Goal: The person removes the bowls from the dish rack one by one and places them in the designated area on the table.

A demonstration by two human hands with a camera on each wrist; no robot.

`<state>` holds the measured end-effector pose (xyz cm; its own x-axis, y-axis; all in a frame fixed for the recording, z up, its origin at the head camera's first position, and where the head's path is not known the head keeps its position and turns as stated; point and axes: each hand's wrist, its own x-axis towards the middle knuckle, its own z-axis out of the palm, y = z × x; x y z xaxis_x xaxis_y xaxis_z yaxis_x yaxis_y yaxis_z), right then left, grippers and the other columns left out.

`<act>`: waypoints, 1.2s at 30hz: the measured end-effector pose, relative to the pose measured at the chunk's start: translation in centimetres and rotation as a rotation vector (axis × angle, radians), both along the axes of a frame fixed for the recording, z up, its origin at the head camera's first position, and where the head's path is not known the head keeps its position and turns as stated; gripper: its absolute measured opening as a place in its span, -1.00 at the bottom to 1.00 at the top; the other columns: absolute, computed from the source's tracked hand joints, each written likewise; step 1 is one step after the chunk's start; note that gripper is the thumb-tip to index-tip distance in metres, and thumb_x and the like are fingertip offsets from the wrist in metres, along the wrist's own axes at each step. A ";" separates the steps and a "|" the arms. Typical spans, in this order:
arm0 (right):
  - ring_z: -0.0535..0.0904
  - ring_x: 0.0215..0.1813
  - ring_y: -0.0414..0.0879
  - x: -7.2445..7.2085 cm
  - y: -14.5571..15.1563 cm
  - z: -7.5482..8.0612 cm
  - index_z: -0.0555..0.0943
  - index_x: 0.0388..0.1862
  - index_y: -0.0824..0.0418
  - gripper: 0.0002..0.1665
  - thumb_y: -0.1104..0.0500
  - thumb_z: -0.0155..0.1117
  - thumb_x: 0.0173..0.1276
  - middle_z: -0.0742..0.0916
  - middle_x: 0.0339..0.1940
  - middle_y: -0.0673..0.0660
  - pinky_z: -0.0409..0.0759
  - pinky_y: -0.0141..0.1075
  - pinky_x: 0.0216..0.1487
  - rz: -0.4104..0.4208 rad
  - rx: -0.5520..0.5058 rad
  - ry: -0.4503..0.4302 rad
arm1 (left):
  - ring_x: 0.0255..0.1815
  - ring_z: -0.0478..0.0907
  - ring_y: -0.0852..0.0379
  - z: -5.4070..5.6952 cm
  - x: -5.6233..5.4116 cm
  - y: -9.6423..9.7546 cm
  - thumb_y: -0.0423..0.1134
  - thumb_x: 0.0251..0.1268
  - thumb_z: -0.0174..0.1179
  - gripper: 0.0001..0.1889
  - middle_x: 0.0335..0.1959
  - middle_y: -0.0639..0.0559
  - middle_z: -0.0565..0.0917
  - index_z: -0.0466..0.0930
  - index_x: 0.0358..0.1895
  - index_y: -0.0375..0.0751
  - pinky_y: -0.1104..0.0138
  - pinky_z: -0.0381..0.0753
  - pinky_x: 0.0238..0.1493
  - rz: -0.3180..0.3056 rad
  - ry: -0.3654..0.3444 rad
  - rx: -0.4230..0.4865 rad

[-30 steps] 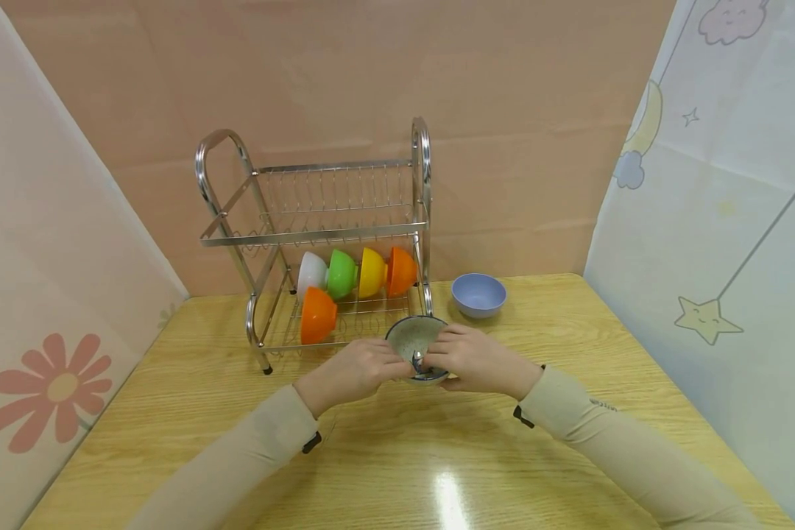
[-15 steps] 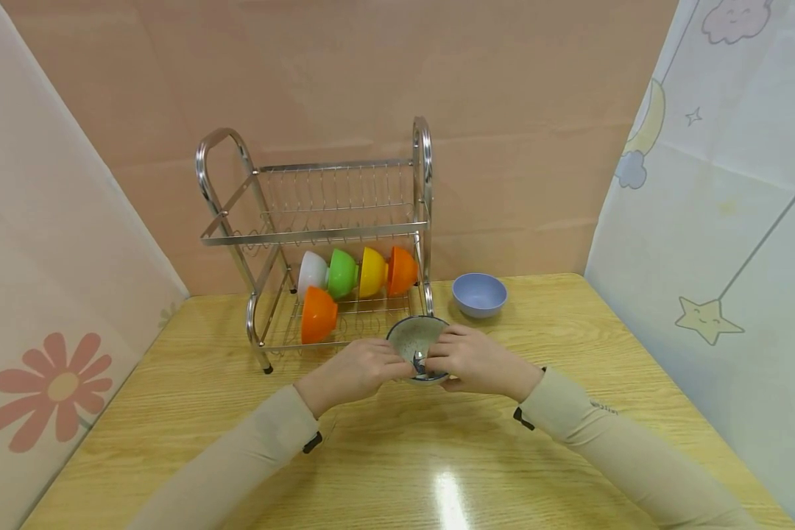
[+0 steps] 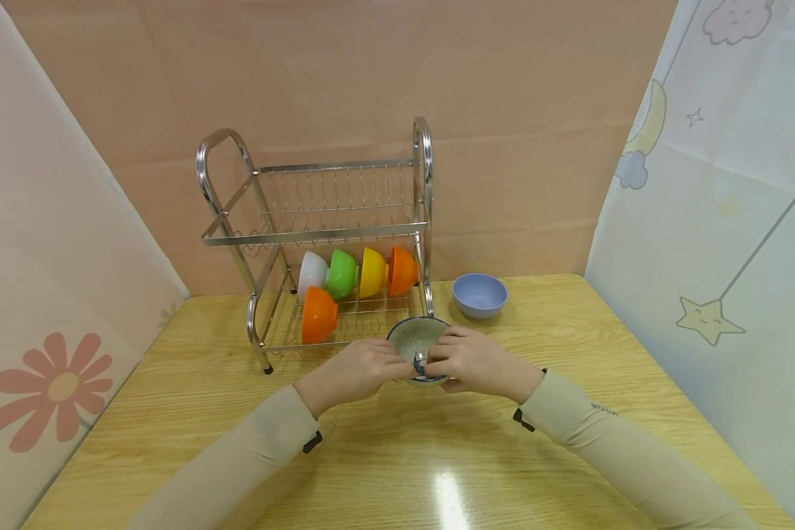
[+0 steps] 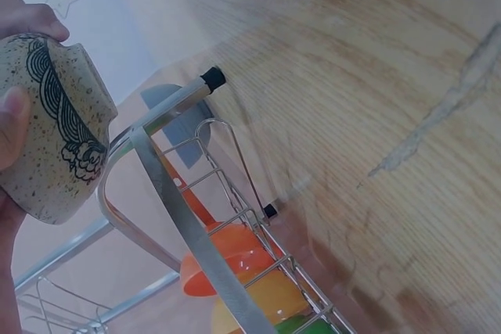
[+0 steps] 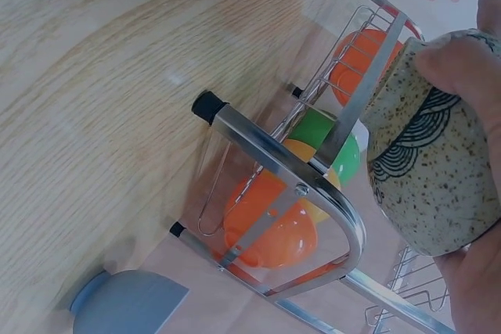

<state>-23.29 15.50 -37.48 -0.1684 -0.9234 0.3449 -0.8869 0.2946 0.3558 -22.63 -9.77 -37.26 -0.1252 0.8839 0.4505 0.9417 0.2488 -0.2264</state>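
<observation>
Both of my hands hold one speckled ceramic bowl (image 3: pixel 412 336) in front of the dish rack's right front corner. My left hand (image 3: pixel 361 368) grips it from the left, and my right hand (image 3: pixel 480 362) grips its right side. Its hollow is tilted up toward the head camera, with a dark spot near the bottom. In the left wrist view the bowl (image 4: pixel 59 134) shows a dark wave pattern on its outside. The right wrist view has the same bowl (image 5: pixel 430 177) above the tabletop, between thumb and fingers.
A two-tier metal dish rack (image 3: pixel 318 235) stands at the back left. Its lower tier holds a white bowl (image 3: pixel 311 275), a green bowl (image 3: pixel 341 274), a yellow bowl (image 3: pixel 372 272) and two orange bowls, one (image 3: pixel 318 316) in front. A blue-violet bowl (image 3: pixel 479 296) stands right of the rack.
</observation>
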 end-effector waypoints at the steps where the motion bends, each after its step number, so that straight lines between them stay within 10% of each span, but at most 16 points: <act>1: 0.60 -0.17 -0.13 0.0 0.0 0.0 0.69 -0.24 -0.04 -0.52 0.00 0.66 -0.23 0.73 -0.26 -0.10 0.52 -0.25 -0.01 -0.001 0.001 0.002 | -0.31 0.63 0.33 0.0 0.0 0.0 -0.36 0.25 0.28 -0.83 -0.39 0.27 0.73 0.64 -0.17 0.01 0.50 0.57 -0.08 0.001 -0.004 -0.004; 20: 0.60 -0.24 -0.17 0.1 0.0 0.3 0.71 -0.31 -0.07 -0.58 0.03 0.63 -0.26 0.72 -0.34 -0.14 0.52 -0.29 -0.06 0.011 -0.017 0.040 | -0.28 0.67 0.31 0.9 0.2 0.1 -0.34 0.16 0.35 -0.79 -0.32 0.23 0.76 0.65 -0.14 -0.05 0.45 0.60 -0.04 -0.002 -0.023 -0.050; 27: 0.61 -0.24 -0.17 0.3 0.1 0.3 0.71 -0.32 -0.09 -0.56 0.01 0.65 -0.28 0.72 -0.34 -0.15 0.52 -0.29 -0.06 0.003 -0.022 0.049 | -0.23 0.65 0.26 1.2 0.2 0.1 -0.29 0.17 0.38 -0.79 -0.27 0.19 0.74 0.64 -0.13 -0.06 0.45 0.59 -0.07 -0.024 -0.143 -0.017; 36: 0.62 -0.23 -0.18 0.6 0.3 0.1 0.71 -0.33 -0.08 -0.61 0.02 0.62 -0.23 0.73 -0.33 -0.16 0.53 -0.31 -0.06 -0.003 0.006 0.062 | -0.17 0.66 0.21 4.5 0.4 -0.7 -0.21 0.29 0.27 -0.77 -0.15 0.14 0.73 0.61 -0.01 -0.10 0.36 0.63 -0.13 0.200 -0.268 0.159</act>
<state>-22.74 15.78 -37.38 -0.1500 -0.9251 0.3488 -0.8621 0.2951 0.4119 -22.21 -10.46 -32.77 -0.4206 0.7514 0.5084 0.8915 0.4461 0.0783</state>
